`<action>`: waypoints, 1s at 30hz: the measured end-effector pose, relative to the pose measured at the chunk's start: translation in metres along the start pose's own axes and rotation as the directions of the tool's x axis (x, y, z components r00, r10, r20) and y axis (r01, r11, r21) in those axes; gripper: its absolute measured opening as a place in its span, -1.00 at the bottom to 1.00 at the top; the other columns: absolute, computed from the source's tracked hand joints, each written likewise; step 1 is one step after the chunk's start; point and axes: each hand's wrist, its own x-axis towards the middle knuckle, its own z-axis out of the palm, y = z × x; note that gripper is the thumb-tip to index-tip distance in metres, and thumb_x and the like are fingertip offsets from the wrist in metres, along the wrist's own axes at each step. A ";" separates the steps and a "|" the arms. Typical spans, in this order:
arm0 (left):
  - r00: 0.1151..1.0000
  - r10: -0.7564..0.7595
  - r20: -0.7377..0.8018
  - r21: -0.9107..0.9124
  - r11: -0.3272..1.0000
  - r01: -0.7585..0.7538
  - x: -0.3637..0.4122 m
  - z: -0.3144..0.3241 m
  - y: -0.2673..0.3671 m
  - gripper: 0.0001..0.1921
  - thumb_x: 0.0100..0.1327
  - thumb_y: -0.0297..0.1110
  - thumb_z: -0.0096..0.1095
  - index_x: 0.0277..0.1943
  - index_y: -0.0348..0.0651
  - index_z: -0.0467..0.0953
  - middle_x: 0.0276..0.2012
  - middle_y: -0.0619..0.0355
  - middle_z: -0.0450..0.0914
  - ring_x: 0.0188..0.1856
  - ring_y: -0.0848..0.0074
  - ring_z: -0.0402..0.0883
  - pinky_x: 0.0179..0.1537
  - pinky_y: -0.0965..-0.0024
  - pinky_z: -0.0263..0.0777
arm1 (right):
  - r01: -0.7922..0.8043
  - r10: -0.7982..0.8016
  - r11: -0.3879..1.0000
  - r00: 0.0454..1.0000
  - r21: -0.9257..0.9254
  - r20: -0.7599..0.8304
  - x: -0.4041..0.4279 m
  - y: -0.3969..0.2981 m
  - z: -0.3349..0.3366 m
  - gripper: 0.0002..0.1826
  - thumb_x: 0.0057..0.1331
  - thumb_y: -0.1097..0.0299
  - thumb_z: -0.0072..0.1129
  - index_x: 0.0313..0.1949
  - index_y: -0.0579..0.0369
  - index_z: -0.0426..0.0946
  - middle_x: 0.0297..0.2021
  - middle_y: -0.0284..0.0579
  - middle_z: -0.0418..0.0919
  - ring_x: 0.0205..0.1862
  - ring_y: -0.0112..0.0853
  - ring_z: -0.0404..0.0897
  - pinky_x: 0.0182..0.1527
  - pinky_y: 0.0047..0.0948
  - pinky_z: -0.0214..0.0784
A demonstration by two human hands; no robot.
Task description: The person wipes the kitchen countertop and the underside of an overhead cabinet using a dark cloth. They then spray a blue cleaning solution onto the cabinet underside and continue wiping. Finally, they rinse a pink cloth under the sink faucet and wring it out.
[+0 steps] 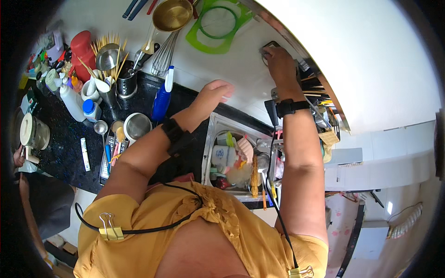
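High on the white tiled wall, my right hand [281, 64] has its fingers bent at a dark-rimmed kitchen utensil [272, 44]. The hand covers most of that utensil, so its exact kind is unclear. My left hand [212, 95] is raised in front of the wall, above the back edge of the counter. Its fingers are loosely curled and partly blurred, and its inner side is hidden. Below and between my arms, a steel sink [208, 163] holds plastic containers, a ladle-like metal strainer [263, 162] and other kitchenware.
A whisk [165, 54], a brass-coloured pan [172, 15] and a green cutting board [208, 47] hang on the wall. A blue spray bottle [161, 100] and a sieve [137, 125] stand on the black counter [66, 149]. Another person's arm [29, 215] shows at far left.
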 end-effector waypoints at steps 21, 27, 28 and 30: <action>0.830 0.551 0.092 0.677 0.576 -0.458 0.116 0.068 -0.016 -0.74 0.36 -0.36 0.09 0.02 -0.10 0.64 -0.08 0.00 0.69 -0.03 0.20 0.66 -0.02 0.14 0.52 | 0.001 -0.004 1.000 0.990 0.018 0.140 0.016 0.015 -0.001 -0.78 0.33 0.31 0.08 -0.13 0.00 0.67 -0.19 0.12 0.67 -0.07 0.06 0.63 -0.01 -0.03 0.48; 0.756 0.640 0.137 0.943 0.150 -0.298 0.165 0.094 -0.033 -0.74 0.28 -0.42 0.07 -0.15 0.02 0.73 -0.29 0.07 0.72 -0.14 0.16 0.70 -0.09 0.10 0.53 | 0.164 -0.159 0.985 0.985 -0.058 0.071 0.024 0.012 0.004 -0.81 0.29 0.31 0.12 -0.21 0.04 0.67 -0.19 0.17 0.66 -0.08 0.07 0.63 -0.03 -0.02 0.49; 0.774 0.620 0.125 0.958 0.126 -0.256 0.167 0.095 -0.035 -0.74 0.27 -0.42 0.07 -0.15 0.04 0.74 -0.31 0.08 0.72 -0.15 0.17 0.71 -0.10 0.10 0.53 | 0.141 -0.135 0.987 0.988 -0.079 0.078 0.024 0.014 0.006 -0.81 0.29 0.31 0.13 -0.22 0.05 0.67 -0.19 0.18 0.66 -0.07 0.07 0.63 -0.03 -0.01 0.49; 0.719 0.681 0.138 0.933 0.153 -0.325 0.168 0.096 -0.037 -0.74 0.27 -0.42 0.08 -0.15 0.04 0.74 -0.31 0.08 0.72 -0.16 0.18 0.71 -0.12 0.10 0.54 | 0.096 -0.085 0.988 0.992 -0.123 0.088 0.024 0.016 0.009 -0.82 0.29 0.30 0.13 -0.24 0.06 0.68 -0.19 0.19 0.65 -0.06 0.08 0.63 -0.03 -0.01 0.48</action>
